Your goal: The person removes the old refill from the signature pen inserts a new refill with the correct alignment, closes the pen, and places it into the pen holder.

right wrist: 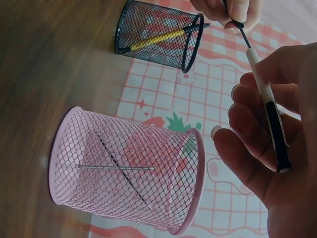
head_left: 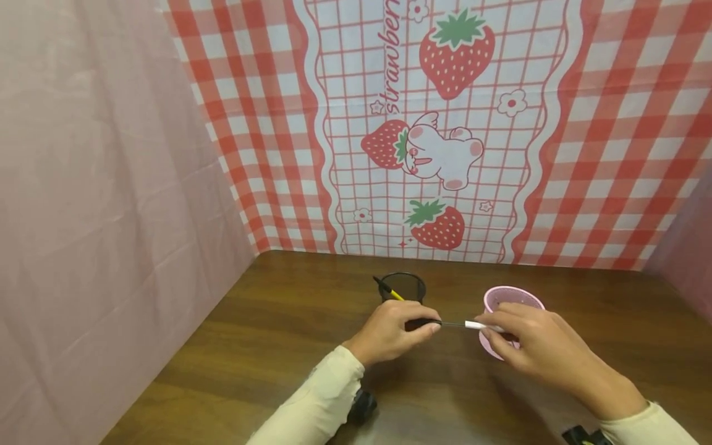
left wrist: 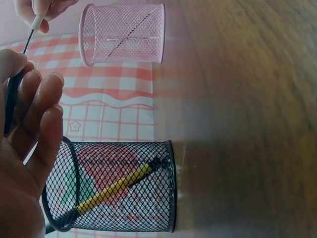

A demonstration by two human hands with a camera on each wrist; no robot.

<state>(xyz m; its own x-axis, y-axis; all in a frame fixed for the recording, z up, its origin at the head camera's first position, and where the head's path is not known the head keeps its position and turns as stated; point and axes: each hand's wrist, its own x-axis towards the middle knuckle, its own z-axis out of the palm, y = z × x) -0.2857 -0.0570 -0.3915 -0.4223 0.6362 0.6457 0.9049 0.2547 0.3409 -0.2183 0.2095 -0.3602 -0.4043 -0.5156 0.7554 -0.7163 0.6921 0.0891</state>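
My left hand (head_left: 389, 330) grips a slim black handle (left wrist: 11, 101) between thumb and fingers. A thin dark rod (right wrist: 244, 37) runs from it to the white end of a slim white-and-black pen-like piece (right wrist: 262, 82). My right hand (head_left: 547, 349) pinches that piece, its black clipped end lying along the palm. The rod and the white end lie in line, touching in the wrist views. Beyond the left hand stands a black mesh pen cup (head_left: 402, 274). Behind the right hand, partly covered by it, is a pink mesh pen cup (head_left: 514, 288).
Leaning in the black cup is a yellow-and-black pen-like stick (head_left: 396, 295). Inside the pink cup, a dark thin rod (right wrist: 111, 152) and a pale one (right wrist: 116, 167) cross. The brown wooden table (head_left: 233, 358) ends at a strawberry-print cloth (head_left: 361, 185); a pink curtain (head_left: 111, 185) hangs left.
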